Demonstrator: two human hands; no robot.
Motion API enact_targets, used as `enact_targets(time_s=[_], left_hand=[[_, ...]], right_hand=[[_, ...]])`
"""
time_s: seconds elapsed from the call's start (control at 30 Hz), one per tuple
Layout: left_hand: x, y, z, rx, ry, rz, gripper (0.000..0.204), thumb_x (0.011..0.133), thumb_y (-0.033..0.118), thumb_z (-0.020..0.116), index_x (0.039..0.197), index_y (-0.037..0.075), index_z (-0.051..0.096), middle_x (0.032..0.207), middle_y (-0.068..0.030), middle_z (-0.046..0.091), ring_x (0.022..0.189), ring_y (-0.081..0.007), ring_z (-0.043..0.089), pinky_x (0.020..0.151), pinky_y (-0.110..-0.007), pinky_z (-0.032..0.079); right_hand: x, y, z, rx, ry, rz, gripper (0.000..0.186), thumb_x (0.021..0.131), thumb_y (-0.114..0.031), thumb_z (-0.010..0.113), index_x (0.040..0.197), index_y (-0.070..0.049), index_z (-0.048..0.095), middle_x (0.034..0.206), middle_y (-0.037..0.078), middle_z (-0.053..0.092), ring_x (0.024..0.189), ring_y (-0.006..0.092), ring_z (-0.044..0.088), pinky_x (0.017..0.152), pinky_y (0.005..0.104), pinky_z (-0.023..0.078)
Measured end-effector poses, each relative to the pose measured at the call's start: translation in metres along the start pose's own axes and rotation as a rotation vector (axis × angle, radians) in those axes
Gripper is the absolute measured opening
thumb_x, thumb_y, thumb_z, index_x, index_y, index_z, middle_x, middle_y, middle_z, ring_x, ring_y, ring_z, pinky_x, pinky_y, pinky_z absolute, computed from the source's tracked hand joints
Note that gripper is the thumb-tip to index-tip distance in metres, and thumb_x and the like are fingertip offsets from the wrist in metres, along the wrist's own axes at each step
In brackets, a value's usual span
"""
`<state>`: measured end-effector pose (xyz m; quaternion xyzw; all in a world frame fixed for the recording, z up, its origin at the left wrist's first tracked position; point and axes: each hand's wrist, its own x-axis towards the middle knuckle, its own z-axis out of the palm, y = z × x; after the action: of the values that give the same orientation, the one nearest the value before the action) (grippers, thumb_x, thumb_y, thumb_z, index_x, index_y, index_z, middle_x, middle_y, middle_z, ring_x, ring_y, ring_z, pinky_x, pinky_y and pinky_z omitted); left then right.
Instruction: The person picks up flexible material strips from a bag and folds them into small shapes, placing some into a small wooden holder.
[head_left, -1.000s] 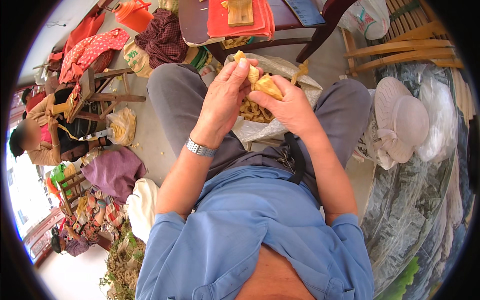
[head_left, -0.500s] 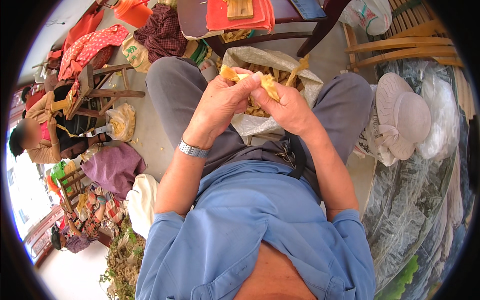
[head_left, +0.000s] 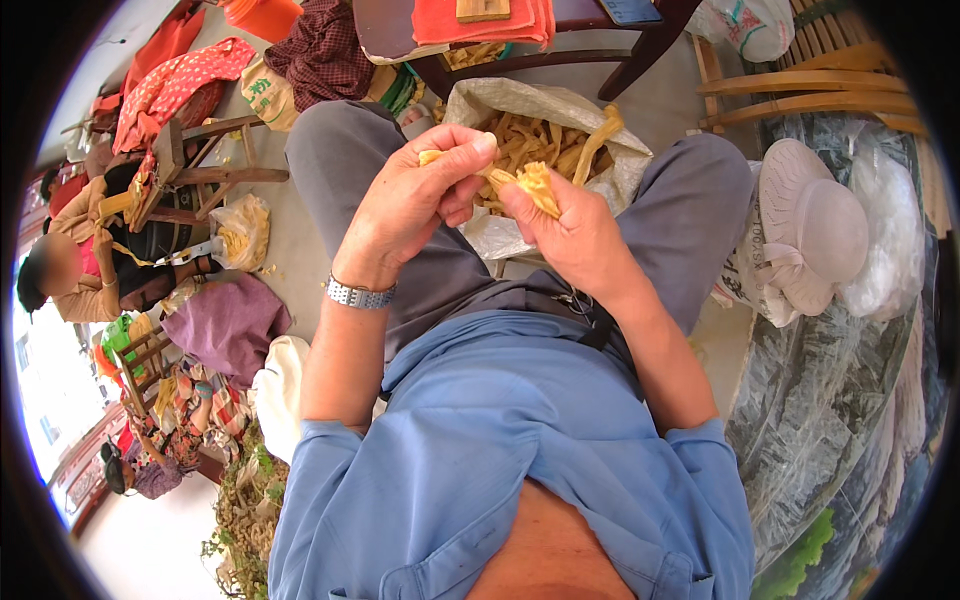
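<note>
My left hand [head_left: 410, 195] is closed, thumb pressed over the fingers, with the end of a yellow strip [head_left: 430, 157] showing beside it. To its right, my right hand [head_left: 580, 235] grips a crumpled bundle of pale yellow strips [head_left: 540, 188] between thumb and fingers. Both hands hang over my lap, a small gap between their fingertips. Just beyond them, between my knees, a white woven sack [head_left: 480, 100] stands with its mouth spread, full of similar wrinkled yellow strips [head_left: 550, 145]. The exact kind of strip is unclear.
Ahead stands a dark wooden chair [head_left: 575, 50] bearing a red cloth [head_left: 500, 25] and a wooden block [head_left: 482, 9]. On the right lie a pale hat [head_left: 825, 230] and plastic sheeting. At left, a seated person [head_left: 85, 260] handles a yellow strip near a wooden stool [head_left: 220, 175].
My left hand has moved left, away from the right, opening a gap. Less yellow strip shows at the left hand. The right hand stays near its place with its bundle.
</note>
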<state>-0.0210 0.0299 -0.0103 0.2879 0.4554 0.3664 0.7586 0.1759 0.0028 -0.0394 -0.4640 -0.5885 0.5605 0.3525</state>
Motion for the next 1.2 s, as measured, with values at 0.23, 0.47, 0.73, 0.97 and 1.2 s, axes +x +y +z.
enact_targets(time_s=[0.23, 0.47, 0.73, 0.97, 1.2], left_hand=[[0.024, 0.016, -0.015, 0.135, 0.029, 0.158, 0.022, 0.103, 0.021, 0.06, 0.114, 0.003, 0.064, 0.088, -0.003, 0.064, 0.068, -0.0109, 0.057, 0.065, -0.028, 0.053], [0.068, 0.055, -0.027, 0.189, 0.056, 0.232, 0.017, 0.101, 0.013, 0.061, 0.114, 0.003, 0.066, 0.1, -0.0056, 0.067, 0.078, -0.0092, 0.06, 0.076, -0.026, 0.052], [0.142, 0.094, -0.054, 0.302, 0.075, 0.301, 0.014, 0.097, 0.01, 0.064, 0.108, 0.003, 0.067, 0.089, 0.0016, 0.064, 0.076, -0.0056, 0.055, 0.071, -0.021, 0.045], [0.179, 0.108, -0.07, 0.299, 0.013, 0.307, 0.014, 0.093, 0.01, 0.064, 0.103, 0.002, 0.07, 0.092, -0.0018, 0.068, 0.075, -0.0075, 0.058, 0.071, -0.021, 0.047], [0.195, 0.107, -0.081, 0.227, -0.019, 0.305, 0.015, 0.095, 0.01, 0.063, 0.106, 0.001, 0.068, 0.09, -0.0025, 0.067, 0.073, -0.0074, 0.057, 0.07, -0.021, 0.047]], right_hand=[[0.047, 0.0, -0.033, 0.395, 0.062, 0.122, 0.018, 0.098, -0.018, 0.069, 0.108, -0.004, 0.07, 0.089, 0.003, 0.071, 0.063, 0.004, 0.055, 0.055, 0.0173, 0.041], [0.107, -0.017, -0.063, 0.428, 0.03, 0.144, 0.04, 0.095, -0.026, 0.072, 0.127, -0.004, 0.06, 0.111, 0.006, 0.067, 0.068, 0.0041, 0.056, 0.05, 0.0163, 0.034], [0.193, -0.025, -0.076, 0.356, -0.026, 0.211, 0.04, 0.095, -0.037, 0.07, 0.12, -0.006, 0.064, 0.1, 0.0, 0.064, 0.069, 0.0047, 0.055, 0.052, 0.0191, 0.034], [0.24, -0.019, -0.076, 0.189, 0.017, 0.173, 0.044, 0.09, -0.032, 0.077, 0.119, -0.001, 0.065, 0.079, 0.0, 0.061, 0.065, 0.0047, 0.054, 0.053, 0.0211, 0.038], [0.253, -0.009, -0.074, 0.14, -0.004, 0.173, 0.043, 0.09, -0.027, 0.078, 0.12, 0.001, 0.066, 0.084, -0.001, 0.063, 0.068, 0.0053, 0.056, 0.058, 0.0209, 0.043]])
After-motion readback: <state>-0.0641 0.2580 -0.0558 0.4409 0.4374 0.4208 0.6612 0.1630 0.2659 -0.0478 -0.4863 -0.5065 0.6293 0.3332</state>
